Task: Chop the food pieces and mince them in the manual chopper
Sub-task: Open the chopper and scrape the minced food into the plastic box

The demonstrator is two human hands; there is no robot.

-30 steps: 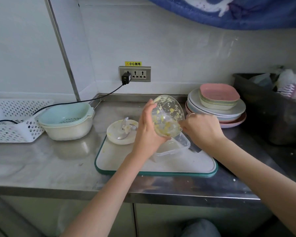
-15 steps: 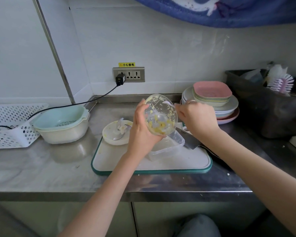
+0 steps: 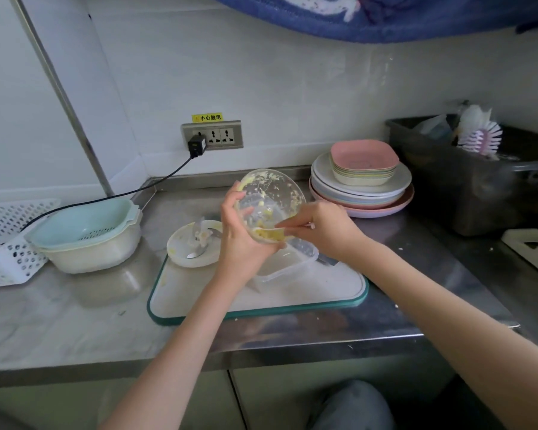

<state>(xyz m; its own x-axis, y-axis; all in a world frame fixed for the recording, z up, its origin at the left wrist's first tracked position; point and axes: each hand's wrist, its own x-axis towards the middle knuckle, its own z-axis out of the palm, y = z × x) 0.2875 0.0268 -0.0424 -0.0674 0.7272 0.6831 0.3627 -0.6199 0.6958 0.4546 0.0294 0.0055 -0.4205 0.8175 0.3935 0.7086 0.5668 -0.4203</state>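
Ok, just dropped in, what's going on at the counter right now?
A person is emptying the manual chopper. The left hand grips the clear chopper bowl, tilted over a clear plastic container on the cutting board, while the right hand's fingers reach inside to scrape out the yellow mince. The chopper lid with its blade lies upturned at the board's far left corner.

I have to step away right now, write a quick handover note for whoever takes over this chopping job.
Left hand grips the clear chopper bowl, tipped over the tub on the cutting board.
Right hand has fingers in the bowl, on the yellow mince.
Lid with blade lies upturned at the board's left.
Done: mincing.
Left: scrape the remaining mince, including bits stuck on the bowl wall, into the tub.
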